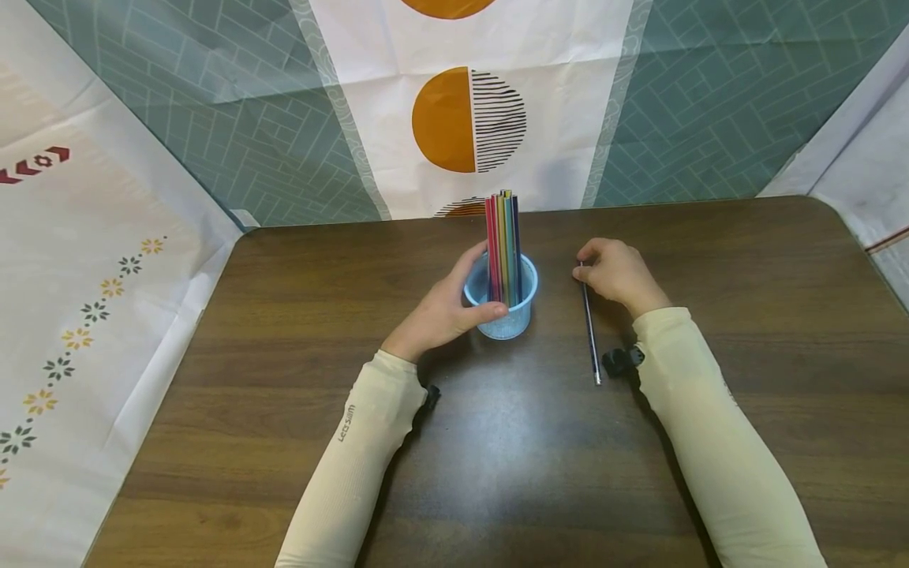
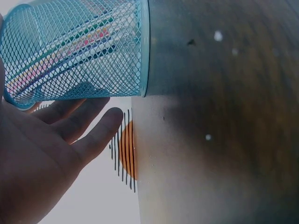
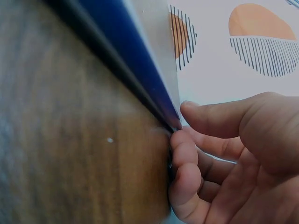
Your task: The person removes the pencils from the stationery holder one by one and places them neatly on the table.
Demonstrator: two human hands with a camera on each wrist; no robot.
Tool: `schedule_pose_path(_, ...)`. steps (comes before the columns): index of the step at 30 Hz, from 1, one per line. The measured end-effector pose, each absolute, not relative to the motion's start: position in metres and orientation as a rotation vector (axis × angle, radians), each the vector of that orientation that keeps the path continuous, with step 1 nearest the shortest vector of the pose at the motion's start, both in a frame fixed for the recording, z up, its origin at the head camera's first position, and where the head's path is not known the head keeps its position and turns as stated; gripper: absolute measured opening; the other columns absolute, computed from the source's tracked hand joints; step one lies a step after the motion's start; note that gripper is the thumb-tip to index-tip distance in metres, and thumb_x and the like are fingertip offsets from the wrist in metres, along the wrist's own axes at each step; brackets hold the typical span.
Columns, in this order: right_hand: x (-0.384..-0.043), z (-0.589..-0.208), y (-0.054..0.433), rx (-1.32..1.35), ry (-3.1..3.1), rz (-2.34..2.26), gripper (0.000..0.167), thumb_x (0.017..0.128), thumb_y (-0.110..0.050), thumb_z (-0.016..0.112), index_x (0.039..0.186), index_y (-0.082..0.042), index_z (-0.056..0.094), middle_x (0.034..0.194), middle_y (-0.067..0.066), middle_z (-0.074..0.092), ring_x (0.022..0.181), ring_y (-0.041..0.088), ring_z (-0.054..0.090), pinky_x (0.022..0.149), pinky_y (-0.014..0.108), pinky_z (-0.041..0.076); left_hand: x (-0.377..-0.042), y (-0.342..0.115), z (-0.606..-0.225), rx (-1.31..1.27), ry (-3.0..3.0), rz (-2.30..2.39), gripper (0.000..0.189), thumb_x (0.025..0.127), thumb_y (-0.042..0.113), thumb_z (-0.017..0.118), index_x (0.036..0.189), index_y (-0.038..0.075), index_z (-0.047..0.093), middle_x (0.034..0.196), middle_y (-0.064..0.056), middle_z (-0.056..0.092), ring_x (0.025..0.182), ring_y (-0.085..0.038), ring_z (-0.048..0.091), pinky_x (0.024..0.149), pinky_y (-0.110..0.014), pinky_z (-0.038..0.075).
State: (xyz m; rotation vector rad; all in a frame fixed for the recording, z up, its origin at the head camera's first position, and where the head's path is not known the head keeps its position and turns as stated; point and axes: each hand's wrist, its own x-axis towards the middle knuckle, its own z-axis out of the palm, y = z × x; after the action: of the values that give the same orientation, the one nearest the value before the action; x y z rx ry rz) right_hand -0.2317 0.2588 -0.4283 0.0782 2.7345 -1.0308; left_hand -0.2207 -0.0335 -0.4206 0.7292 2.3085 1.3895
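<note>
A light blue mesh pencil cup (image 1: 506,322) stands upright toward the back of the table, with several coloured pencils (image 1: 503,244) rising out of it. My left hand (image 1: 447,309) holds the cup from its left side, thumb along the front rim and fingers behind. The left wrist view shows the mesh wall (image 2: 79,51) close up, with pencils visible through it. To the right of the cup lies a dark blue pencil (image 1: 591,335), pointing toward me. My right hand (image 1: 616,272) pinches its far end between thumb and fingers, seen close in the right wrist view.
The brown wooden table (image 1: 284,355) has its back edge just beyond the cup. A patterned cloth (image 1: 284,150) hangs behind it, and a white flowered cloth (image 1: 106,379) hangs at the left. A black wrist camera (image 1: 621,361) sits near the pencil's near end.
</note>
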Motion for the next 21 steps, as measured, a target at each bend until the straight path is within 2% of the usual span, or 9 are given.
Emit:
schedule_pose_path(6,-0.2290,-0.4270,0.2578,0.112,2.694,-1.084,0.038,0.101,-0.019,0.061,0.133,0.002,0.054,0.104,0.022,0.062,0.081,0.032,0.061,0.071,0.044,0.053,-0.2205,-0.0336,-0.4212,0.729,2.306,1.391,0.092,0.090,0.044,0.075,0.159,0.041,0.015,0.159,-0.002,0.033,0.132,-0.028,0.045,0.102,-0.051,0.044)
schedule_pose_path(14,-0.2265,-0.4230,0.2560,0.146,2.733,-1.153,0.037,0.103,-0.022,0.057,0.131,0.002,0.055,0.092,0.019,0.062,0.070,0.028,0.060,0.063,0.039,0.051,-0.2201,-0.0340,-0.4197,0.706,2.316,1.377,0.092,0.089,0.047,0.075,0.159,0.043,0.015,0.159,0.000,0.033,0.132,-0.027,0.044,0.102,-0.051,0.044)
schedule_pose_path(21,-0.2274,-0.4223,0.2540,0.205,2.738,-1.208,0.035,0.104,-0.023,0.054,0.130,0.000,0.055,0.089,0.017,0.061,0.070,0.027,0.058,0.060,0.037,0.050,-0.2215,-0.0335,-0.4204,0.718,2.309,1.396,0.092,0.089,0.045,0.076,0.159,0.042,0.016,0.159,0.000,0.033,0.132,-0.027,0.044,0.102,-0.051,0.044)
